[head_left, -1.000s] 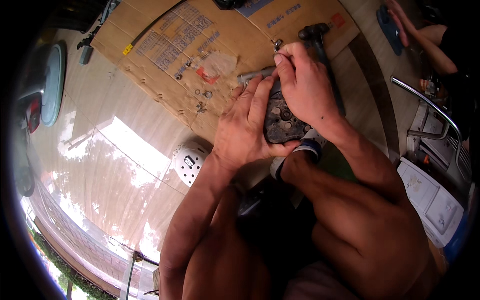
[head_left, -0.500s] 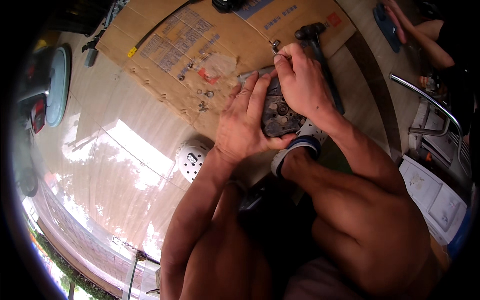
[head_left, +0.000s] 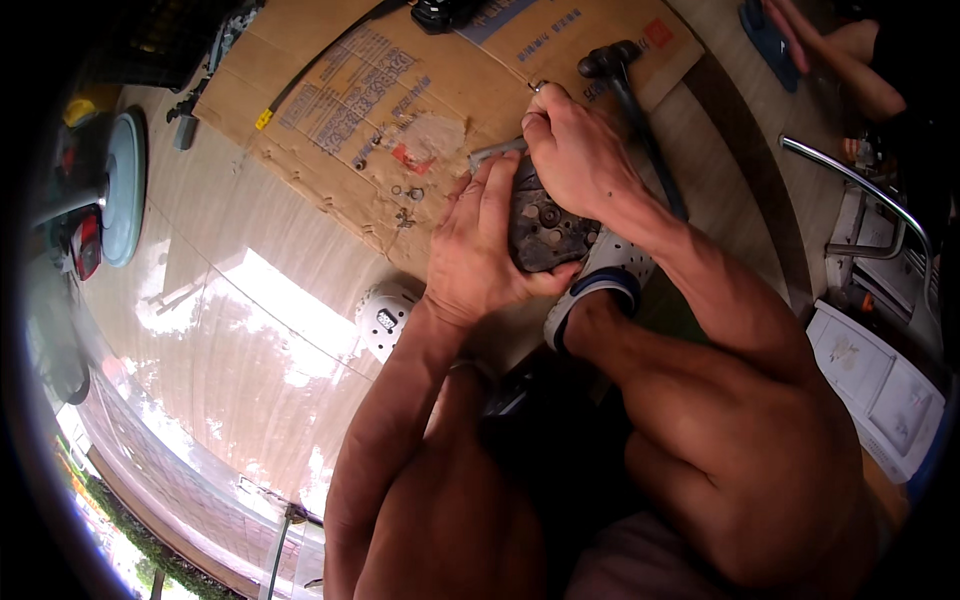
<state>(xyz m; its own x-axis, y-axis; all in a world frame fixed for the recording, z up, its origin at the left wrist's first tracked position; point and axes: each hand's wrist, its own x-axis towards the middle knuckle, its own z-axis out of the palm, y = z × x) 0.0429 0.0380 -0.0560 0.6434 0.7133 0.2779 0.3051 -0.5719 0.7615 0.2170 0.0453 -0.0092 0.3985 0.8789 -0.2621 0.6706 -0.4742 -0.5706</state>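
My left hand [head_left: 470, 255] wraps round a dark, greasy metal part [head_left: 545, 228] with several round holes, thumb at its near edge and fingers over its left side. The part stands on the cardboard beside my right shoe. My right hand [head_left: 580, 150] is closed above the part's far side. A shiny metal end [head_left: 538, 87] pokes out past its fingers; the rest of that piece is hidden in the grip. A grey metal bar [head_left: 495, 152] shows beyond my left fingertips. Right of my right hand lies a hammer [head_left: 640, 125] with a dark head and handle.
Small bolts, nuts and washers [head_left: 405, 192] lie on the cardboard sheet [head_left: 490, 75] to the left. A black cable with a yellow tip [head_left: 264, 119] crosses it. White perforated shoes [head_left: 385, 318] flank the work. Another person's arm [head_left: 830, 45] shows at far right, above a chrome frame [head_left: 860, 180].
My right hand has shifted left and turned slightly, along with the metal end it holds. The dark part has also moved a little to the left under my left hand.
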